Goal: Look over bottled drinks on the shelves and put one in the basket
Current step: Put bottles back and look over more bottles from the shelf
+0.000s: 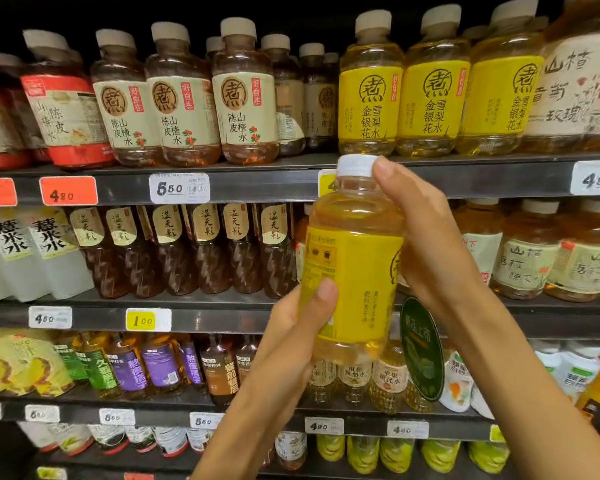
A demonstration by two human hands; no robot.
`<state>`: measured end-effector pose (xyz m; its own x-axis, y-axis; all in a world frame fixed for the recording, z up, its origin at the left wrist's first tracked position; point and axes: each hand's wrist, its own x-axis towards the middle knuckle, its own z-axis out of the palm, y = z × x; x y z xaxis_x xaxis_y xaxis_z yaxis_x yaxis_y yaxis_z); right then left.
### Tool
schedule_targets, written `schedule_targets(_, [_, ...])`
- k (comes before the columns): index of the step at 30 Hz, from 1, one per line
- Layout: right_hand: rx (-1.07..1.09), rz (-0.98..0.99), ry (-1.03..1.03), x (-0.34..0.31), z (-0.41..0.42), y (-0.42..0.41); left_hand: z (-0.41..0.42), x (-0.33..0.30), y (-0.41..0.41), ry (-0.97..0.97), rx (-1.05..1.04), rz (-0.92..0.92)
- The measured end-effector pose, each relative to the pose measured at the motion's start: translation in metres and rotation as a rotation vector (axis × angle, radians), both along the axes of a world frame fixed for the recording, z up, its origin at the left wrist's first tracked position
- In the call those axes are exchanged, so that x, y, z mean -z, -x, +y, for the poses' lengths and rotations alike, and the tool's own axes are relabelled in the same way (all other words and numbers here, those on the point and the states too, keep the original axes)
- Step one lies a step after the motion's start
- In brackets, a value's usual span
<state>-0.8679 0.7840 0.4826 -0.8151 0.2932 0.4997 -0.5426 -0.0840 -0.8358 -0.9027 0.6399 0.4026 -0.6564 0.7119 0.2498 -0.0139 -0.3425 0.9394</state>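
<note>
A yellow-labelled bottle (355,265) with a white cap and pale golden drink stands upright in front of the shelves, held off them by both my hands. My left hand (297,327) grips its lower part from the left, thumb across the label. My right hand (426,237) holds its upper right side, with the thumb resting by the cap. Three matching yellow bottles (433,95) stand on the top shelf just above. No basket is in view.
Four dark shelves (257,183) carry rows of bottled drinks with price tags along their edges. Brown tea bottles (184,98) fill the upper left, dark bottles (205,251) the middle row. A round green tag (421,348) juts out beside my right wrist.
</note>
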Motion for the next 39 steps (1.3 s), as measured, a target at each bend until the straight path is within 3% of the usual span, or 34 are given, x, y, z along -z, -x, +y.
schedule_targets(3, [0.084,-0.06,-0.049,0.004,-0.003,-0.001,0.008,-0.002,-0.001,0.013,-0.225,0.183])
schedule_targets(6, [0.133,-0.078,-0.032,0.007,-0.007,0.0,0.015,0.006,-0.006,0.021,-0.277,0.219])
schedule_targets(11, [0.048,-0.032,0.038,0.006,0.002,-0.002,0.01,0.012,-0.001,0.036,-0.163,0.149])
schedule_targets(18, [-0.291,0.123,0.115,0.009,0.006,-0.002,0.006,0.01,0.008,0.06,0.183,-0.022])
schedule_targets(20, [-0.305,0.145,0.099,0.008,0.005,-0.002,0.008,0.013,0.005,0.064,0.2,-0.065])
schedule_targets(25, [-0.054,0.099,-0.005,0.009,0.014,-0.003,0.009,0.008,0.001,-0.007,-0.045,0.097])
schedule_targets(31, [0.033,0.019,0.067,0.016,0.004,0.002,0.018,0.004,0.0,-0.075,-0.466,0.302])
schedule_targets(34, [0.012,0.055,0.098,0.015,0.003,0.003,0.02,0.009,-0.006,-0.087,-0.484,0.348])
schedule_targets(39, [-0.072,0.178,0.064,0.009,0.008,0.0,0.011,0.005,-0.003,-0.024,-0.318,0.365])
